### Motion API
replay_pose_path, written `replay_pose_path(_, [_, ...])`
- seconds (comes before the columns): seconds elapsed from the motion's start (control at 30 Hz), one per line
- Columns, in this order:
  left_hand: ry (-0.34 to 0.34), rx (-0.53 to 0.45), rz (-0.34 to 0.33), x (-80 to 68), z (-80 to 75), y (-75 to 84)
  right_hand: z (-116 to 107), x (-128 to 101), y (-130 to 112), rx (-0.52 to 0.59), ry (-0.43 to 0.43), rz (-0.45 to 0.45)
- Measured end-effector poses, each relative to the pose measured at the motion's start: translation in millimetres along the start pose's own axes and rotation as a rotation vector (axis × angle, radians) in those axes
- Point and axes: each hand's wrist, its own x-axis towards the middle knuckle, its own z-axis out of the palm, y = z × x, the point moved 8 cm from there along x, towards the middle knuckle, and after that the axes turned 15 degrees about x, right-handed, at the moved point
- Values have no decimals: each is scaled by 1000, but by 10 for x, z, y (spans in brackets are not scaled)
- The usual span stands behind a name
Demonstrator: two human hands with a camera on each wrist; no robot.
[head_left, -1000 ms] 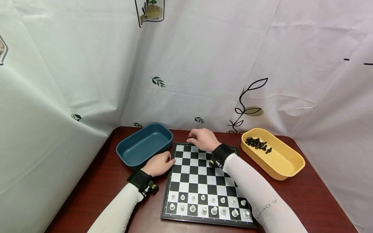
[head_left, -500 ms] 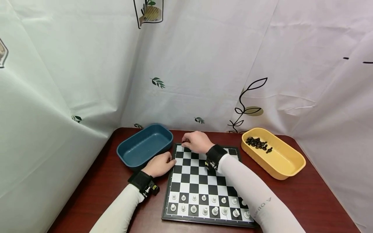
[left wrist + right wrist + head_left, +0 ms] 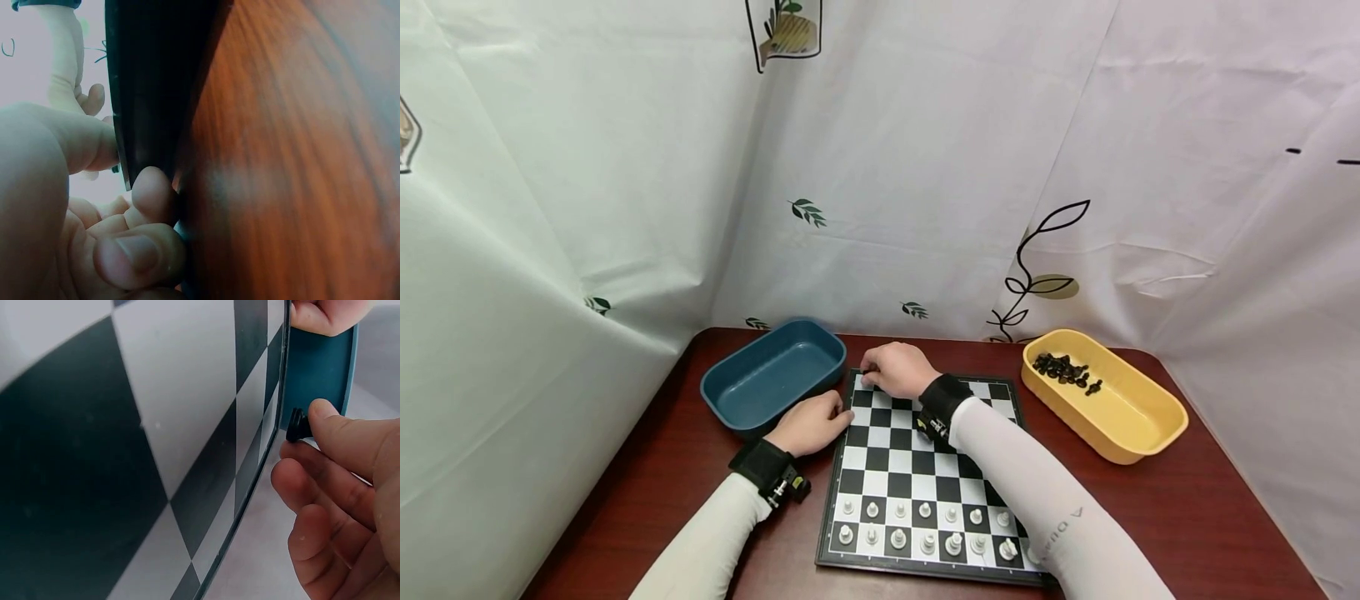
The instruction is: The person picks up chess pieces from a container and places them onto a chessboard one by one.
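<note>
Over the far left corner of the chessboard (image 3: 898, 460), my right hand (image 3: 901, 368) pinches a black chess piece (image 3: 298, 425) between thumb and fingers. In the right wrist view the piece is just off the squares near the board's edge; whether it touches the board I cannot tell. At the board's left side, my left hand (image 3: 808, 423) holds the edge, thumb over the top and a curled fingertip against the side, as the left wrist view shows. White chess pieces (image 3: 953, 543) stand in two rows on the near side. My right sleeve hides the near right corner.
A blue bin (image 3: 730, 407) stands left of the board, just behind my left hand. To the right is a yellow bin (image 3: 1120, 408) with several black chess pieces (image 3: 1062, 369) in it. A white curtain (image 3: 880, 208) hangs behind the brown table (image 3: 1202, 517).
My right hand has moved left along the board's far edge to the far left corner and come down a little. My left hand and the white pieces keep their places.
</note>
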Motion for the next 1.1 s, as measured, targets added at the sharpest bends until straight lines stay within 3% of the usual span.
replay_pose_path(1.1, [2, 18, 5, 16, 23, -13, 118, 34, 23, -29, -38, 27])
